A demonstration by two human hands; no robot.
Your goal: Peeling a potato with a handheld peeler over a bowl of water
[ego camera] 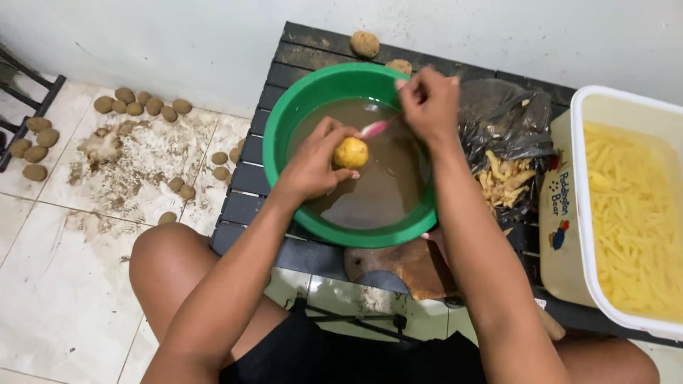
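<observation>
My left hand [313, 162] grips a small yellow peeled potato [351, 153] over a green basin [284, 114] of murky brown water. My right hand [429, 104] holds a peeler with a pink-and-white handle [375, 129], its tip pointing at the potato. Both hands hover above the water, over the middle of the basin.
The basin stands on a black slatted table [245, 178]. A dark plastic bag with peels [506, 174] lies to its right, then a white tub [588, 235] of cut potato strips. Unpeeled potatoes [142, 105] lie scattered on the dirty tiled floor at left; two more [365, 44] sit behind the basin.
</observation>
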